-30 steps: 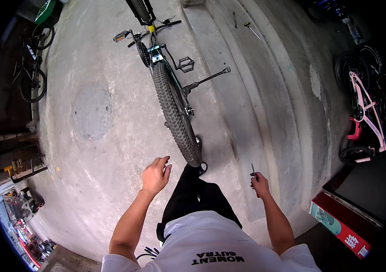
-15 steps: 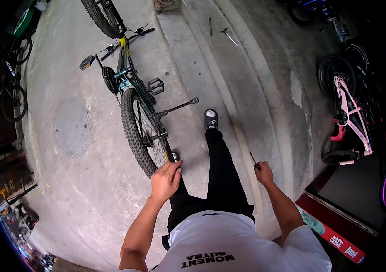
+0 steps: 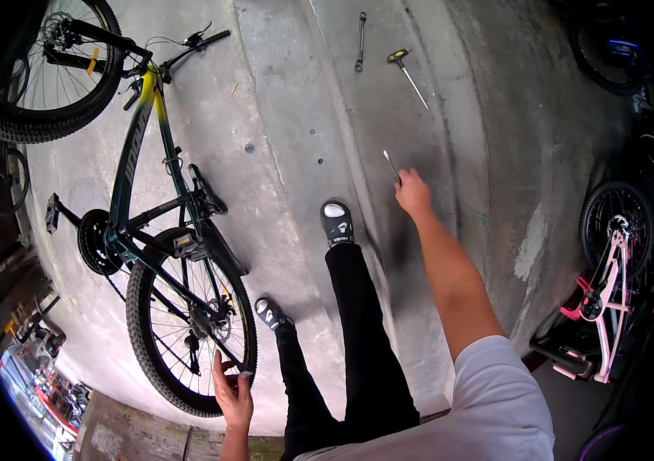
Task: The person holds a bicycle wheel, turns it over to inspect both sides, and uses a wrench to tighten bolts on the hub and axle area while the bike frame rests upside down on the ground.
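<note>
A mountain bike (image 3: 133,180) with a yellow and dark green frame is at the left on the concrete. My left hand (image 3: 233,399) is by the near edge of its rear wheel (image 3: 142,323). Its fingers bend around a dark slim part there, whose kind is unclear. Over the concrete step, right of my shoe, my right hand (image 3: 413,196) is closed on a thin tool (image 3: 393,166). The tool has a slim dark shaft with a pale tip pointing away from me; its handle is hidden in my fist.
A wrench (image 3: 360,42) and a T-handle hex key (image 3: 410,75) with a yellow and black grip lie ahead on the step. Small dark bits (image 3: 320,161) dot the ground. At the right stands a pink bike (image 3: 612,296). Step edges run lengthwise beside my feet.
My right hand has reached forward with the thin tool. My left hand remains by the rear wheel. The bike looks more tilted over, its front wheel turned, and my view has shifted.
</note>
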`<move>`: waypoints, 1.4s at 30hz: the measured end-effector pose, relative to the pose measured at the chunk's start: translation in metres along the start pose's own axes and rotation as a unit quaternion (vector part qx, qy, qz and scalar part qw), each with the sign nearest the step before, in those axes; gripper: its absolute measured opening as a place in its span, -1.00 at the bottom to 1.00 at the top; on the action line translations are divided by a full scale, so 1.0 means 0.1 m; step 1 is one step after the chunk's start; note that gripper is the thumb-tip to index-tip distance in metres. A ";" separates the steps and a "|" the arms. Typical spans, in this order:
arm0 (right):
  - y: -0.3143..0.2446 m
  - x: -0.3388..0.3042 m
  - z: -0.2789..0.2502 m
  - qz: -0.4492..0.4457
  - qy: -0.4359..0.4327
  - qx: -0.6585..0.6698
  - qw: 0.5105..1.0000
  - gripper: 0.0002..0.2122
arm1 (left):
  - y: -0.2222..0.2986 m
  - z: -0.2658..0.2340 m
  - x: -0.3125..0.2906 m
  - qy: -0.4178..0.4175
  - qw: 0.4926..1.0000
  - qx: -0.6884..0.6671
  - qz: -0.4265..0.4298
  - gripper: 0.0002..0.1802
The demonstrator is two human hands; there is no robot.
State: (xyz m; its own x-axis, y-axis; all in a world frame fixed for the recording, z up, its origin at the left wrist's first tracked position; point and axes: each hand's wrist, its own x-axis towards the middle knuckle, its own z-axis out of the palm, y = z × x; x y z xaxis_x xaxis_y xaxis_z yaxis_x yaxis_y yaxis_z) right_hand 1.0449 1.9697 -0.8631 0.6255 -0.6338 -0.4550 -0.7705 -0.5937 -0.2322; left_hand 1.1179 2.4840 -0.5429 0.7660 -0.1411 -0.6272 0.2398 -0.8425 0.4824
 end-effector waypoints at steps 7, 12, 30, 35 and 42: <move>-0.13 1.24 -0.13 0.009 0.005 -0.052 0.999 -0.70 | 0.34 0.24 0.24 0.024 0.988 0.151 0.028 -0.51; -0.63 2.34 -0.47 -0.007 0.086 0.067 0.994 -0.52 | 0.45 0.44 0.27 0.069 0.983 0.171 -0.005 -0.51; -0.99 1.04 0.13 0.017 -0.166 0.286 0.944 -0.83 | 0.26 0.52 0.23 0.150 0.986 0.077 0.006 -0.52; -1.67 -0.97 0.11 0.091 -0.309 0.423 0.847 -0.84 | -0.06 0.42 -0.06 0.074 0.995 0.008 0.072 -0.16; -2.55 -3.80 0.24 0.137 -0.338 0.577 0.730 -0.80 | -1.03 -0.08 -0.70 0.046 0.972 -0.054 0.223 -0.35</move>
State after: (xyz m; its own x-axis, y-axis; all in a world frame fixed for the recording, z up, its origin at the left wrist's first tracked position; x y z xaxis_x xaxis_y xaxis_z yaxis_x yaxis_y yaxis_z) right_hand 1.0005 2.3739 -0.6517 0.5255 -0.0283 -0.8503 -0.6898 0.5709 -0.4453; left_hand 1.0445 2.5844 -0.5443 0.8566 -0.4296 -0.2858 -0.0713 -0.6472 0.7590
